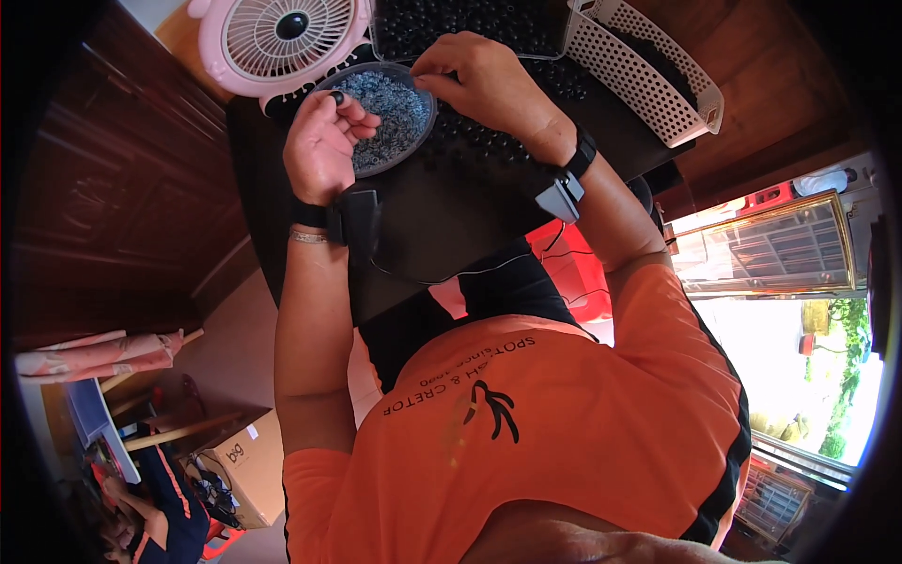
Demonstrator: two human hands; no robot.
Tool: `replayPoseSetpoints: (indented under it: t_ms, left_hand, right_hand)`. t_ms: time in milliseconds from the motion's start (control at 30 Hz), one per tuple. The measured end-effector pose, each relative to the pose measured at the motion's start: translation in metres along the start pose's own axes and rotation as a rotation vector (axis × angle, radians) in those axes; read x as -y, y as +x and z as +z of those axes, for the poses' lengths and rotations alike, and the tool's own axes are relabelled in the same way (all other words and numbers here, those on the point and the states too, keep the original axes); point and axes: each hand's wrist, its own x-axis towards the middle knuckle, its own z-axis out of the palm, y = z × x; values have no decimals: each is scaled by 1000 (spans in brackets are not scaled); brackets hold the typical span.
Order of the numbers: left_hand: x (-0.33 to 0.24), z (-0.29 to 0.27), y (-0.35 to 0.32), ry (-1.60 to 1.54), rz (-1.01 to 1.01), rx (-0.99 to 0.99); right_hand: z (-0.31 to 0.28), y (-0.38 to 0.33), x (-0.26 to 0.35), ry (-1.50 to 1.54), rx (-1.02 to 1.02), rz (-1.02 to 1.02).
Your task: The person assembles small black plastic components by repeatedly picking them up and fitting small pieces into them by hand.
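My left hand is curled beside a round clear bowl of small bluish-grey metal pieces, and pinches a small black ring-shaped part between thumb and fingers. My right hand reaches over the bowl's far rim with its fingertips pressed together at the edge; whether it holds a piece is hidden. Both wrists wear black bands. Several small black round parts lie spread on the black table under my right hand.
A pink desk fan stands at the table's far left. A clear tray of black parts sits at the far side, with a white perforated basket to its right. A cardboard box is on the floor, lower left.
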Motion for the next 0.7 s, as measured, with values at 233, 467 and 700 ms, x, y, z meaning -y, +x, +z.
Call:
replayPoseSetpoints:
  t_ms: [233,467,700]
  left_hand:
    - [2,-10,5,28,-15,-104]
    - [4,-8,5,-4,-25,-117]
    - [3,-8,4,4,-16,-131]
  right_hand:
    - [42,19,-7,-129,536,53]
    - [62,19,-14,-17,516,169]
    - [56,20,-14,28,563,153]
